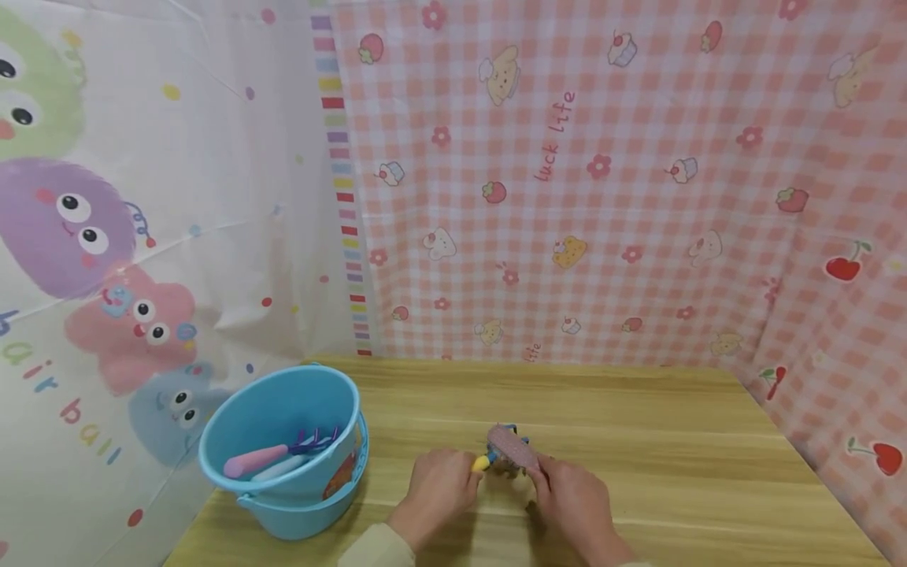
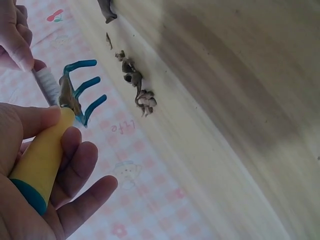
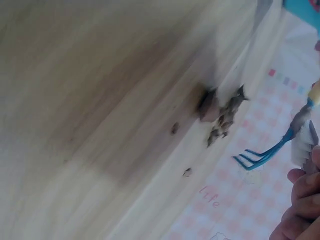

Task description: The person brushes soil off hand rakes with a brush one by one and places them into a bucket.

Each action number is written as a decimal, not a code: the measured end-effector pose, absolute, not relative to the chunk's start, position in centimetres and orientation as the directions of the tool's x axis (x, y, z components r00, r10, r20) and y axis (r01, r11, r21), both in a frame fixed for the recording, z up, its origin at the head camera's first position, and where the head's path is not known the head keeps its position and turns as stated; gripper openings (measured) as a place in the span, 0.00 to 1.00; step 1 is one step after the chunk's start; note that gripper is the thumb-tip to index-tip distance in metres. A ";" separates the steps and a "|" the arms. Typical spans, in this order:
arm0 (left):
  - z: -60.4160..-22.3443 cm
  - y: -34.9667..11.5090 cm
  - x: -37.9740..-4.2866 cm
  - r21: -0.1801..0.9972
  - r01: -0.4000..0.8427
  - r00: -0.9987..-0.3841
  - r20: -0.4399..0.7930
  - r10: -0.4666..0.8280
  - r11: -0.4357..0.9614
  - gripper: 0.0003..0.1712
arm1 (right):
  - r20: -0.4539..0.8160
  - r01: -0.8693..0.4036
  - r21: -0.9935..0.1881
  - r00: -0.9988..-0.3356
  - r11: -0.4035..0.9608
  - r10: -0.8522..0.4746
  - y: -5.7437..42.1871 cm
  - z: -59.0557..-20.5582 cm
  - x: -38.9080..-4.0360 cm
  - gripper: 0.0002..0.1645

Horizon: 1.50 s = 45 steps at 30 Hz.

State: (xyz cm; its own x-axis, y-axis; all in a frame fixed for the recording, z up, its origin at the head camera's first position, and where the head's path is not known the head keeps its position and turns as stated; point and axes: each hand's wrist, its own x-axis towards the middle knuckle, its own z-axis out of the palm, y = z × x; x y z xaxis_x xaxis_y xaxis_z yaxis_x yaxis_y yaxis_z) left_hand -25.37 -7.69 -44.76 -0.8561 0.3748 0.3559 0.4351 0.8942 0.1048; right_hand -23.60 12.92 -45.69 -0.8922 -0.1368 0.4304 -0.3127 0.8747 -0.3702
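Note:
My left hand grips a small hand rake by its yellow handle, and the blue tines stick out past the thumb. Brown mud coats the rake where the tines join the neck. In my right hand is a scrub brush with a speckled pinkish back. Its white bristles lie against the muddy part of the rake in the left wrist view. Clumps of brown mud are on the wooden table below both tools.
A light blue bucket stands on the table to the left. Inside it lie a pink-handled tool with purple tines and a light blue handle. Pink checked cloth hangs behind the table, and white printed cloth hangs at the left.

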 end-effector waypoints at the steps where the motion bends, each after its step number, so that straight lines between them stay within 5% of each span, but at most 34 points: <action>1: -44.8 -7.7 -25.4 0.102 0.436 -0.855 0.358 0.376 0.894 0.22 | 0.427 -0.299 -0.365 -0.895 0.882 -0.126 12.9 -45.8 -23.6 0.09; 19: -44.8 -7.7 -25.0 0.127 0.439 -0.868 0.317 0.383 0.890 0.17 | 0.356 -0.165 -0.408 -0.934 0.898 -0.010 15.1 -46.5 -24.6 0.11; 25: -44.6 -8.1 -25.4 0.162 0.416 -0.878 0.328 0.349 0.895 0.16 | 0.449 -0.282 -0.406 -0.890 0.869 -0.080 13.9 -45.7 -23.7 0.18; 33: -44.7 -8.1 -25.4 0.155 0.435 -0.861 0.361 0.359 0.887 0.16 | 0.480 -0.270 -0.326 -0.873 0.906 -0.087 13.0 -46.2 -23.6 0.12; 45: -45.0 -8.0 -25.2 0.132 0.438 -0.847 0.392 0.359 0.889 0.15 | 0.434 -0.209 -0.367 -0.900 0.906 -0.032 12.9 -46.4 -23.8 0.11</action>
